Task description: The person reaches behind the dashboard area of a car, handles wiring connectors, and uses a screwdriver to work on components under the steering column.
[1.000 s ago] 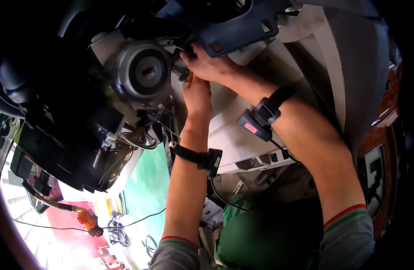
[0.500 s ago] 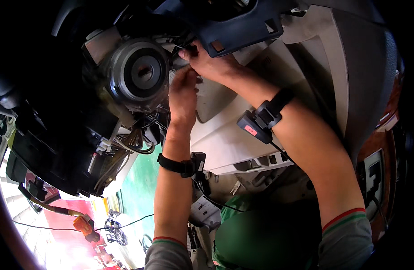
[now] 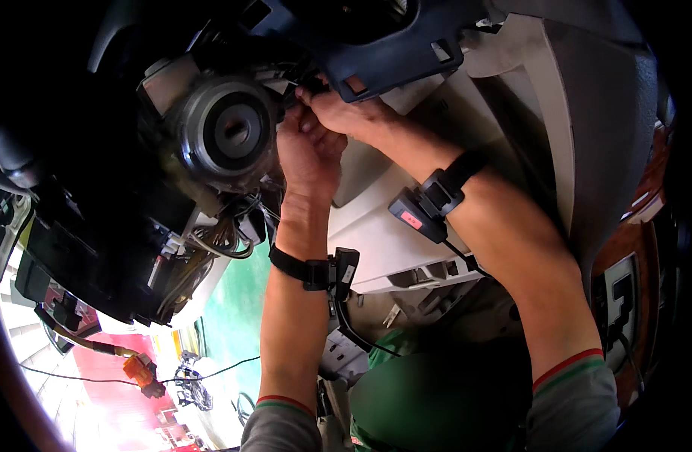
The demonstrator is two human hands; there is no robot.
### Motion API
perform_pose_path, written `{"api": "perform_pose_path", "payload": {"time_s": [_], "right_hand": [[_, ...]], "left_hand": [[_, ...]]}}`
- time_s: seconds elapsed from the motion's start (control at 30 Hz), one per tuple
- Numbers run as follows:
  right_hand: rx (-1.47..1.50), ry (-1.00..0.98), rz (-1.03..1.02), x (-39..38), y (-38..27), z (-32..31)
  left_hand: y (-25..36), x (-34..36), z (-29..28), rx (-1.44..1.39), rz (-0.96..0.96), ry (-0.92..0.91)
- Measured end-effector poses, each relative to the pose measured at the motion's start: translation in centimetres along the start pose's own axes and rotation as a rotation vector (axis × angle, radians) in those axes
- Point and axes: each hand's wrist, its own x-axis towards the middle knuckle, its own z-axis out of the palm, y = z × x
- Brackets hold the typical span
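Observation:
Both my hands work close together beside a round silver-and-black part point(image 3: 207, 128) with a hole in its centre, among dark wiring. My left hand point(image 3: 310, 151) is closed, its fingers curled at the right side of that part. Whatever the fingers hold is hidden. My right hand point(image 3: 337, 111) reaches in from the right, under the edge of a dark blue-black plastic panel point(image 3: 391, 64). Its thumb and fingers are bent together against the left fingertips, on something I cannot make out. Black straps with small box-shaped devices circle both forearms.
A bundle of loose wires point(image 3: 222, 237) hangs below the round part. Behind my arms is a beige trim panel point(image 3: 391, 226). To the right stands a grey-edged door panel point(image 3: 613, 135). An orange connector point(image 3: 141, 371) hangs on a cable at lower left.
My left hand has moved up and turned, its fingers now more tightly curled beside the right hand. My right hand has shifted slightly left and down in the picture.

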Motion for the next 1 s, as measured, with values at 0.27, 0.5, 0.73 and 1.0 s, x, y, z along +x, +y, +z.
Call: {"api": "perform_pose_path", "payload": {"time_s": [0.27,0.5,0.73,1.0], "right_hand": [[0.12,0.192,-0.127,-0.6,0.7,1.1],[0.087,0.141,0.02,-0.3,1.1,1.0],[0.189,0.151,0.063,0.4,2.7,1.7],[-0.123,0.205,-0.072,1.1,2.7,2.1]], "left_hand": [[-0.9,0.3,-1.1,0.029,0.06,0.011],[-1.0,1.3,-1.5,0.374,0.231,0.159],[-2.6,0.3,0.6,0.205,0.262,0.243],[-5.5,2.3,-6.9,0.633,0.474,0.189]]}}
